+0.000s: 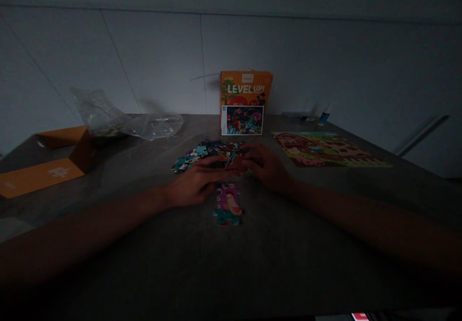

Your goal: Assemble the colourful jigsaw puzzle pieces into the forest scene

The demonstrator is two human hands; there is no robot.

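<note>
A heap of loose puzzle pieces [195,153], mostly dark blue and teal, lies on the grey table in front of me. My left hand [193,182] is at the near side of the heap, palm down, its fingers stretched out to the right. From the other side my right hand [266,168] reaches in with bent fingers. They close about a puzzle piece [231,159] tilted up at the heap's right end; dim light blurs the grip. Nearer to me, below both hands, lies a small joined section of puzzle [228,204], purple above and teal below, with a pale creature on it.
An orange puzzle box [246,90] stands behind the heap, a picture card [242,120] leaning on it. On the right are a farm-scene puzzle [330,150] and a small bottle [325,115]. An orange box part [77,160] and clear plastic bags [155,124] lie left.
</note>
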